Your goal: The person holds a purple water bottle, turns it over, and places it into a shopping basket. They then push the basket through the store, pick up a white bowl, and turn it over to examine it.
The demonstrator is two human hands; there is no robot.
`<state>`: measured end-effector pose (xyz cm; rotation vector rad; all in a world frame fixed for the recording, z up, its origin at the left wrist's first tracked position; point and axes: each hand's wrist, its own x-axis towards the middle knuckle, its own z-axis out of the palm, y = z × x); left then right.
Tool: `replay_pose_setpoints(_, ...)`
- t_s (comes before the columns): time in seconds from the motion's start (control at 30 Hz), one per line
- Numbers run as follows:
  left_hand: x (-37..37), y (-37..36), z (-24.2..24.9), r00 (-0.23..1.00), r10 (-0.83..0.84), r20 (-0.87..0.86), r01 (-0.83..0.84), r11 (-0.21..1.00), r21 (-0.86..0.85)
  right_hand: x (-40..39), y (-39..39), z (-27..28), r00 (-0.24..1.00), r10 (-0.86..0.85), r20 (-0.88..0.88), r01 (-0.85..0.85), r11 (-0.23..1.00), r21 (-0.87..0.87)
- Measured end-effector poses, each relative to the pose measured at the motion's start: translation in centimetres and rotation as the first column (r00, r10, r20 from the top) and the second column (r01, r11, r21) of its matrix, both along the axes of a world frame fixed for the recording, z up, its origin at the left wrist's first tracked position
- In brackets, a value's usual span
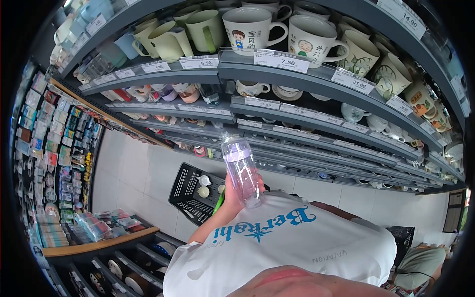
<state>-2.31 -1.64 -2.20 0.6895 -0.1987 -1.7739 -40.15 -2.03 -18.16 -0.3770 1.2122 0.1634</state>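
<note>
The person's chin (292,286) shows at the bottom edge, with the white T-shirt (297,237) and its blue lettering beyond. In front of the chest, the left hand (231,197) is wrapped around a clear plastic water bottle (242,173) with a lilac band, tilted slightly. Whether the right hand also grips it, I cannot tell. Below is a black shopping basket (184,178) holding cups (203,191); ahead, white cartoon mugs (247,30) line a shelf.
</note>
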Motion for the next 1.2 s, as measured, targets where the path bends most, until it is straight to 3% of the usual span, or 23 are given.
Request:
replay_pose_setpoints(0.2,0.2,0.2,0.4,1.0,0.008,0.003,-0.008,1.0,0.005,-1.5,-0.4,0.5,0.997,-0.063,0.039,0.056,0.983,0.174)
replay_pose_setpoints(0.27,0.2,0.2,0.5,1.0,0.005,0.004,-0.005,1.0,-0.003,-3.6,-0.6,0.9,0.991,0.109,0.08,-0.112,0.993,0.034)
replay_pose_setpoints(0.43,0.7,0.3,-0.5,0.999,-0.032,0.008,0.033,0.997,-0.073,-6.9,-0.7,3.0,0.966,0.259,-0.001,-0.257,0.958,-0.128)
replay_pose_setpoints(0.5,0.7,0.3,-0.6,1.0,-0.029,0.012,0.029,0.998,-0.064,-8.2,-0.9,2.1,0.838,0.506,-0.203,-0.546,0.777,-0.315)
replay_pose_setpoints(0.57,0.6,0.4,-0.4,0.999,-0.028,0.015,0.029,0.998,-0.049,-7.9,-1.0,2.4,0.842,0.458,-0.284,-0.535,0.776,-0.334)
replay_pose_setpoints(0.63,0.6,0.4,-0.3,0.999,-0.024,0.032,0.024,1.0,-0.01,-6.3,-1.5,4.1,0.709,0.495,-0.502,-0.698,0.595,-0.399)
replay_pose_setpoints(0.73,0.2,0.3,0.2,1.0,-0.005,0.019,0.005,1.0,-0.004,-1.6,-2.4,9.2,0.75,0.357,-0.557,-0.649,0.559,-0.517)
replay_pose_setpoints(0.8,0.2,0.3,0.2,1.0,-0.012,0.027,0.012,1.0,0.0,0.0,-2.3,9.8,0.756,0.312,-0.576,-0.635,0.563,-0.529)
replay_pose_setpoints(0.87,0.2,0.3,0.3,0.999,-0.019,0.036,0.019,1.0,0.004,0.7,-1.8,9.2,0.747,0.071,-0.661,-0.654,0.258,-0.711)
replay_pose_setpoints(0.9,0.2,0.3,0.5,0.999,-0.013,0.05,0.012,1.0,0.012,1.0,-1.8,9.0,0.747,0.074,-0.66,-0.653,0.268,-0.709)
replay_pose_setpoints(0.97,0.2,0.4,0.6,0.998,-0.012,0.063,0.011,1.0,0.029,2.1,-2.1,9.1,0.759,-0.121,-0.64,-0.615,0.19,-0.766)
replay_pose_setpoints(1.2,0.4,0.6,0.6,0.998,-0.002,0.062,0.003,1.0,-0.02,3.6,-3.1,10.2,0.774,-0.312,-0.551,-0.562,0.064,-0.825)
